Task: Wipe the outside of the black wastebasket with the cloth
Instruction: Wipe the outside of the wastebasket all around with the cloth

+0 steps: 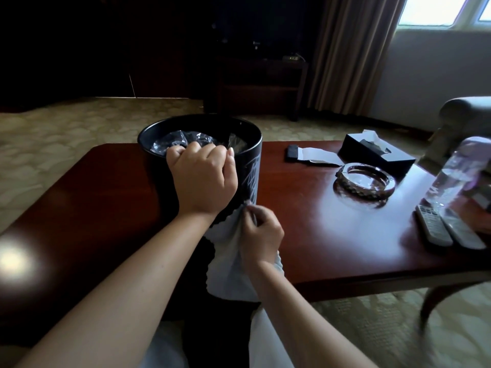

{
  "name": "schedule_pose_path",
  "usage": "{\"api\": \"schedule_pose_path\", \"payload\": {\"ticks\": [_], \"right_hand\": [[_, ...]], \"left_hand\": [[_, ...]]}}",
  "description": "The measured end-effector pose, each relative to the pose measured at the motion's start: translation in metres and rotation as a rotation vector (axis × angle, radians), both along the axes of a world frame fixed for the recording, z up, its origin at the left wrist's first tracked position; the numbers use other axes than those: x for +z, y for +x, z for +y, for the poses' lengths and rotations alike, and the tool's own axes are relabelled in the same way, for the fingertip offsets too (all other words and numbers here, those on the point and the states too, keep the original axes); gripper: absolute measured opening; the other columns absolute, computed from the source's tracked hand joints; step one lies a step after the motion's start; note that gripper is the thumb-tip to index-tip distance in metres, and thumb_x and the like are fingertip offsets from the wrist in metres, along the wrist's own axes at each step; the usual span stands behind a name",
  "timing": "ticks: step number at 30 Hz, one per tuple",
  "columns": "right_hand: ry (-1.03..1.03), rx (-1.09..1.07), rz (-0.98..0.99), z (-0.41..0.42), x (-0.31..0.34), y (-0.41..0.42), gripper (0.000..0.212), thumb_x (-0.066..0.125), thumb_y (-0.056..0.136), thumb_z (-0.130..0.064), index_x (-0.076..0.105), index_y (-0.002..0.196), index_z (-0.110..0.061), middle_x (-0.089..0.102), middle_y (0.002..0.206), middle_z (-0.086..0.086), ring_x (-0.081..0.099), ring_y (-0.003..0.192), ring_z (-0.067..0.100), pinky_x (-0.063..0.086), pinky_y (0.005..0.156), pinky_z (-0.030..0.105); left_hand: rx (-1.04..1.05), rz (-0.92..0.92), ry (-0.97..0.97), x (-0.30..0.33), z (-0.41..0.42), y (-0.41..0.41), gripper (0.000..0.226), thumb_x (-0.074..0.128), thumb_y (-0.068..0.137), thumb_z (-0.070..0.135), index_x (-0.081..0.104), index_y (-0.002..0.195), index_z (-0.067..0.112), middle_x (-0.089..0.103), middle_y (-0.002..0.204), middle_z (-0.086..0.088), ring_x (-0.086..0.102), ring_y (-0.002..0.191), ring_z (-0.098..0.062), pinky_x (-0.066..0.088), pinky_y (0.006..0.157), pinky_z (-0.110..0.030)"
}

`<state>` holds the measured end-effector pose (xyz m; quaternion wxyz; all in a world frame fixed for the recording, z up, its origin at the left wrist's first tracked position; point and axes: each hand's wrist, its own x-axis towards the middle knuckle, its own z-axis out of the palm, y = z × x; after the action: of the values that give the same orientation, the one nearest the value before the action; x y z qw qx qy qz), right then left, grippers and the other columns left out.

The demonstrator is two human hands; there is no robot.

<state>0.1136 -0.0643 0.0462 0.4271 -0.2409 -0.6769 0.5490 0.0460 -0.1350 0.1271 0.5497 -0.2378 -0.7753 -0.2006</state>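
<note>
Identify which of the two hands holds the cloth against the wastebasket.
The right hand pinches the pale cloth low against the wastebasket; the left hand grips its rim.

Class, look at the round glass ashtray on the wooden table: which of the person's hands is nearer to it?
Right. The right hand, pinching the cloth, lies left of the ashtray; the left hand grips the wastebasket rim, farther left.

No text, label, brand or number can be read. A pale pattern is seen on the wastebasket (249,176), and the remotes' (449,229) buttons are too blurred.
</note>
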Motion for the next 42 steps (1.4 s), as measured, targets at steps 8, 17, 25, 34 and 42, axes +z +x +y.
{"api": "schedule_pose_path", "payload": {"ticks": [8, 17, 25, 34, 42], "right_hand": [[-0.018, 0.007, 0.06, 0.007, 0.038, -0.01, 0.008, 0.068, 0.082, -0.011, 0.075, 0.086, -0.011, 0.068, 0.084, -0.002, 0.062, 0.083, 0.008, 0.046, 0.08, 0.016], [0.054, 0.002, 0.102, 0.009, 0.052, -0.01, 0.009, 0.067, 0.082, -0.01, 0.074, 0.088, -0.01, 0.067, 0.084, -0.004, 0.06, 0.08, 0.005, 0.041, 0.076, 0.004], [0.055, 0.0, 0.076, 0.001, 0.032, -0.004, 0.007, 0.069, 0.081, -0.009, 0.075, 0.084, -0.008, 0.069, 0.085, 0.001, 0.062, 0.08, 0.01, 0.045, 0.077, 0.014], [0.173, -0.015, 0.165, 0.006, 0.047, -0.011, 0.007, 0.067, 0.08, -0.008, 0.074, 0.083, -0.007, 0.066, 0.084, 0.0, 0.062, 0.078, 0.01, 0.047, 0.073, 0.013], [0.134, -0.038, 0.237, 0.009, 0.074, -0.02, 0.006, 0.066, 0.082, -0.008, 0.072, 0.081, -0.007, 0.062, 0.081, -0.005, 0.058, 0.076, 0.005, 0.041, 0.073, 0.006]], "left_hand": [[0.001, 0.012, -0.013, 0.0, 0.0, -0.001, 0.031, 0.044, 0.089, 0.024, 0.03, 0.062, 0.024, 0.053, 0.054, -0.001, 0.048, 0.057, -0.028, 0.026, 0.069, -0.037], [0.006, 0.016, -0.013, 0.001, 0.0, -0.001, 0.031, 0.044, 0.089, 0.024, 0.03, 0.062, 0.024, 0.053, 0.053, 0.0, 0.048, 0.056, -0.028, 0.026, 0.069, -0.037], [0.007, -0.002, -0.01, 0.001, 0.001, 0.0, 0.031, 0.043, 0.09, 0.024, 0.031, 0.061, 0.024, 0.053, 0.053, 0.0, 0.048, 0.057, -0.027, 0.027, 0.069, -0.037], [0.032, -0.006, -0.023, 0.001, 0.0, -0.001, 0.034, 0.043, 0.09, 0.025, 0.038, 0.057, 0.02, 0.052, 0.053, 0.0, 0.048, 0.056, -0.027, 0.027, 0.069, -0.037], [0.027, -0.008, -0.038, 0.001, 0.0, 0.0, 0.034, 0.042, 0.091, 0.025, 0.038, 0.058, 0.02, 0.054, 0.055, -0.001, 0.049, 0.059, -0.028, 0.026, 0.07, -0.037]]}}
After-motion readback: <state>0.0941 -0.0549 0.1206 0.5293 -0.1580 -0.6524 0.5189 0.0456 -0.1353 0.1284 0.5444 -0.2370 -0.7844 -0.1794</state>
